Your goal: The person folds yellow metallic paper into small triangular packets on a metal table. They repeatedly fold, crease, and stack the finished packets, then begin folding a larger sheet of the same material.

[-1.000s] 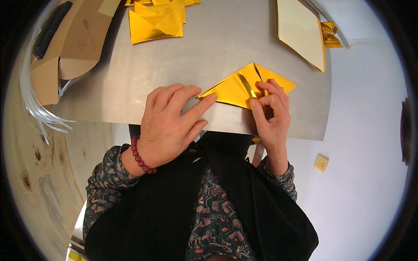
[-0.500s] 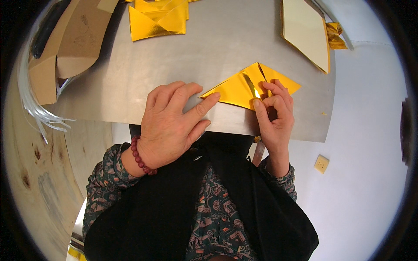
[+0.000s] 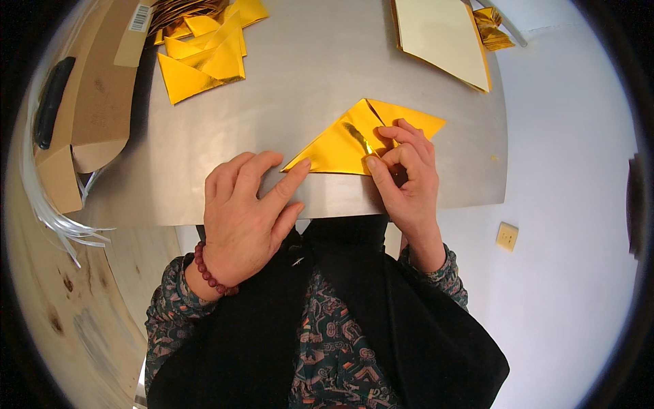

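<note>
Left hand [image 3: 242, 215], fingers spread, touches one fingertip [image 3: 304, 165] to the left corner of the folded gold paper [image 3: 334, 146], which lies near the front edge of the tabletop [image 3: 306, 68], long axis slanting rightward and slightly away, peak pointing toward the far side, while the right hand [image 3: 412, 174] pinches its near edge.

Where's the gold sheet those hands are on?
In the head view, the gold sheet lies on the grey table, just right of centre, the left hand touching its left corner, the right hand at its lower edge.
</note>
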Available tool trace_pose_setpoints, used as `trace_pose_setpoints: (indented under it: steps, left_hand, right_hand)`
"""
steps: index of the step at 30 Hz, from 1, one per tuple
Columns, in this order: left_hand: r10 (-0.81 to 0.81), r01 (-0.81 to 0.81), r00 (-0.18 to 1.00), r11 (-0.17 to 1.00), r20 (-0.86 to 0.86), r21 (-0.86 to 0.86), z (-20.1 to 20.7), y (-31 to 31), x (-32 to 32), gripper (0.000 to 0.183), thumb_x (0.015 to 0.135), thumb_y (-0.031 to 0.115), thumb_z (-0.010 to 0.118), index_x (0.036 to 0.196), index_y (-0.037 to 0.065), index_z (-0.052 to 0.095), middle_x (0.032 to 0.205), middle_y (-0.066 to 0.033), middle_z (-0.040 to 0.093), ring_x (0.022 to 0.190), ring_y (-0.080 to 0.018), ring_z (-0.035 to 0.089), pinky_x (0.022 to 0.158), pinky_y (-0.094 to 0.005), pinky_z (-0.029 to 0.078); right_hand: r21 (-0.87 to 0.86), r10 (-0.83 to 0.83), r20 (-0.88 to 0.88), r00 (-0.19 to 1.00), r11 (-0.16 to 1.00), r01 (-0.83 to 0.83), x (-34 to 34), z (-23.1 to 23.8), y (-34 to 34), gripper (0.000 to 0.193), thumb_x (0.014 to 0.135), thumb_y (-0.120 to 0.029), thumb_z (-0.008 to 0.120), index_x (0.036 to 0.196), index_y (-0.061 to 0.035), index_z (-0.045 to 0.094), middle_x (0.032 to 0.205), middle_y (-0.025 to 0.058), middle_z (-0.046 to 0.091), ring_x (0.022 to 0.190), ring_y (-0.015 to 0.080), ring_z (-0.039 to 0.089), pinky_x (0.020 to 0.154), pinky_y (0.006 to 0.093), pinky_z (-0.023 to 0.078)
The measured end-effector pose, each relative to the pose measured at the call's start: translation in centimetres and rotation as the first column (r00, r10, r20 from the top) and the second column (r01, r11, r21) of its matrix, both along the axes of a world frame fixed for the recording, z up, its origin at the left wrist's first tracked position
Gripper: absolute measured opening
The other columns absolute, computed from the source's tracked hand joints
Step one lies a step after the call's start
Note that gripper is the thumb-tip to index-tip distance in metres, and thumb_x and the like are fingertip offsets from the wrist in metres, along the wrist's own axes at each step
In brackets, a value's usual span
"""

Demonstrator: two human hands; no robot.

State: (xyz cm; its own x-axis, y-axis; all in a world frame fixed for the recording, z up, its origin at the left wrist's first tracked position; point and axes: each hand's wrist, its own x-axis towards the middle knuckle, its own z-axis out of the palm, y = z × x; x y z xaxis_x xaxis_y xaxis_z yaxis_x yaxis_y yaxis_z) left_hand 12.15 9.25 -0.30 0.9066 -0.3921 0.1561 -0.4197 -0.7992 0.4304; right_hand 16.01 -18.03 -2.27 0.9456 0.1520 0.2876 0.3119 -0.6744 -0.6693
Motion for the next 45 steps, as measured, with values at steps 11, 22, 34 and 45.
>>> trace_pose_setpoints:
  steps: [11,22,34,45]
  left_hand:
    - [-0.002,0.002,1.000,1.000,0.016,0.024,0.14,-0.10,-0.07,0.052,0.091,0.023,0.081,0.142,0.018,0.073,0.139,-0.0088,0.060,0.130,-0.0320,0.052,0.112,-0.0461,0.039]
    - [0.000,0.000,1.000,1.000,0.007,0.004,0.19,0.07,-0.17,0.053,0.091,0.022,0.080,0.143,0.019,0.072,0.138,-0.0092,0.060,0.130,-0.0332,0.052,0.112,-0.0458,0.040]
    - [0.006,-0.007,0.999,1.000,0.047,0.023,-0.18,0.07,-0.20,0.051,0.093,0.026,0.079,0.143,0.019,0.073,0.139,-0.0088,0.061,0.129,-0.0320,0.053,0.111,-0.0448,0.041]
    - [0.000,-0.002,0.999,0.999,0.035,0.040,-0.04,-0.04,-0.14,0.053,0.090,0.025,0.081,0.142,0.018,0.072,0.139,-0.0086,0.060,0.131,-0.0323,0.053,0.112,-0.0464,0.040]
  right_hand:
    - [-0.009,-0.002,-0.005,1.000,1.000,0.002,0.02,0.02,-0.03,0.021,0.089,-0.005,0.082,0.084,-0.0044,0.061,0.131,0.0127,0.073,0.138,0.0387,0.058,0.114,0.0478,0.044]
    - [-0.045,-0.013,0.035,0.999,0.999,0.015,0.15,-0.16,0.10,0.024,0.087,-0.007,0.084,0.084,-0.0053,0.060,0.125,0.0127,0.073,0.132,0.0406,0.060,0.113,0.0498,0.045]
    - [-0.045,-0.026,0.026,0.999,0.999,0.027,-0.04,-0.13,0.27,0.026,0.087,-0.007,0.084,0.083,-0.0053,0.059,0.124,0.0128,0.073,0.130,0.0394,0.061,0.115,0.0511,0.042]
    - [0.025,-0.058,-0.023,0.998,0.998,0.058,-0.10,-0.42,0.11,0.024,0.087,-0.008,0.085,0.095,-0.0055,0.062,0.125,0.0140,0.070,0.124,0.0373,0.061,0.109,0.0457,0.047]
